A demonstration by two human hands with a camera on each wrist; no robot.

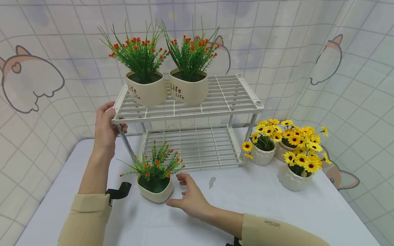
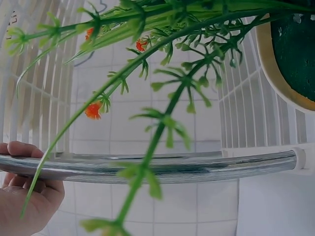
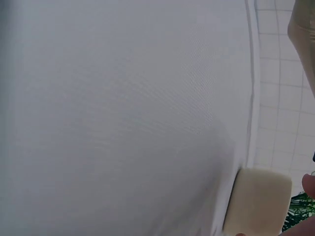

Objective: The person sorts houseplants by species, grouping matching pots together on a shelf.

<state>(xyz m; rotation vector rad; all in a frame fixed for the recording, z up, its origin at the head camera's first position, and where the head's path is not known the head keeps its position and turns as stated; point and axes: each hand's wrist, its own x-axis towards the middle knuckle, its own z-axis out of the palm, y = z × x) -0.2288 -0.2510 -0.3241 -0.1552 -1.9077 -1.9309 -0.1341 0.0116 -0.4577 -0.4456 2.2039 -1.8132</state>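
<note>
Two pots stand on the rack, another pot before it.

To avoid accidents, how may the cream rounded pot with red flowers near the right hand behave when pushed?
The cream rounded pot likely slides rather than rolls, standing on the white tabletop; its thin green stems probably bend when brushed.

Head pic bright w/ even light; R wrist dimmer.

White table bearing wire rack, four potted plants
</note>
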